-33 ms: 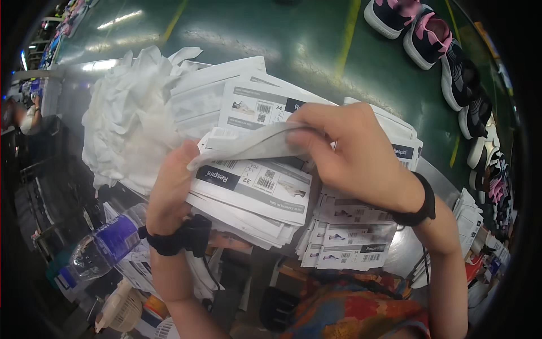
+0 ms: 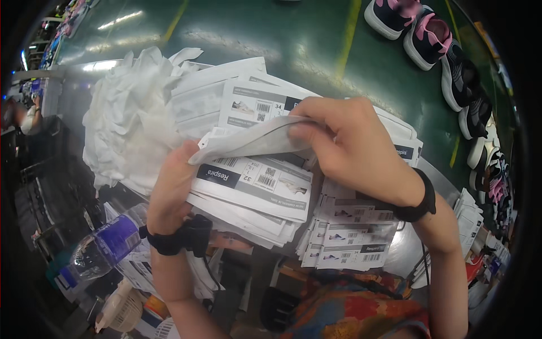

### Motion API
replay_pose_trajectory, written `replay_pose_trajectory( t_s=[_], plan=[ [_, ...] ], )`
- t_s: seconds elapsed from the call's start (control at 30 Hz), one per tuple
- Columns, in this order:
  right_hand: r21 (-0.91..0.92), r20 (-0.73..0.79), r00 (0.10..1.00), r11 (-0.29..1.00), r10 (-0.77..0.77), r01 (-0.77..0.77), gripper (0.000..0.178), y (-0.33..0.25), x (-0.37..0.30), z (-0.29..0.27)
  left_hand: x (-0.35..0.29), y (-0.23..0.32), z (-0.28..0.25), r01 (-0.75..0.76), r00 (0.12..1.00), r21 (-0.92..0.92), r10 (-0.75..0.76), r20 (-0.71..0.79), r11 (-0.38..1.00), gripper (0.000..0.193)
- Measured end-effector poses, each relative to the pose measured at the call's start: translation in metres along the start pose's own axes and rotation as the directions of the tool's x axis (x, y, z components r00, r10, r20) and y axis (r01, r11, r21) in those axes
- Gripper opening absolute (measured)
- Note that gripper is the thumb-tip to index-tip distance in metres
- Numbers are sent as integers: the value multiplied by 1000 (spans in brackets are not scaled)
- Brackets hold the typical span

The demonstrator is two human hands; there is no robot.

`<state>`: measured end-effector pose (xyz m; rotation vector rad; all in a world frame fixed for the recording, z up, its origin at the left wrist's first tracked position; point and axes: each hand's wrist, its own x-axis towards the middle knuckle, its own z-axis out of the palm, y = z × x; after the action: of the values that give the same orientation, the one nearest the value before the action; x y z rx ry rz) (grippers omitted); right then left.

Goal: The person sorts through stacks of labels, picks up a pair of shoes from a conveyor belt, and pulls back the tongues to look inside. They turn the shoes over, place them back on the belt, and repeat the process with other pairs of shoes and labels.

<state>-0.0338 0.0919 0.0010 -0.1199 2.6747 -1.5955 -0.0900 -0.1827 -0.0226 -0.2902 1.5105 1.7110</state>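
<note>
My right hand [image 2: 353, 150] pinches the right end of a thin white sheet [image 2: 248, 140] between thumb and fingers. The sheet bows upward over a stack of printed paper labels [image 2: 251, 189] with shoe pictures and barcodes. At the sheet's left end my left hand [image 2: 175, 183] is closed around the edge, with the thumb on top and most fingers hidden under the stack. Behind the sheet lie more printed labels [image 2: 245, 104], partly covered by my right hand. A crumpled heap of white tissue paper [image 2: 132, 118] rests just left of the stack.
Sneakers [image 2: 429, 42] line the right side of the green surface [image 2: 271, 34]. Small shoe labels [image 2: 353, 243] lie in a fanned pile under my right forearm. A clear bottle with a purple wrap [image 2: 107, 243] and a cream plastic basket [image 2: 121, 308] are at lower left.
The white sheet arches a little higher, its right part lifted slightly with my right hand. My left hand stays almost where it was.
</note>
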Motion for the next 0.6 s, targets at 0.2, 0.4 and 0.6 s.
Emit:
replay_pose_trajectory(
  t_s=[0.2, 0.4, 0.6],
  plan=[
    [52, -114, 976, 982, 187, -182, 13, 12, 19, -8, -2, 10, -4, 54, 996, 126, -62, 60, 991, 39],
    [176, -320, 921, 969, 222, -173, 24, 54, 44, -22, -17, 32, 12, 151, 982, 259, -176, 75, 954, 39],
    [100, -186, 923, 941, 338, -324, 23, 67, 47, -34, -14, 30, 8, 192, 971, 324, -228, 74, 926, 40]
  ],
)
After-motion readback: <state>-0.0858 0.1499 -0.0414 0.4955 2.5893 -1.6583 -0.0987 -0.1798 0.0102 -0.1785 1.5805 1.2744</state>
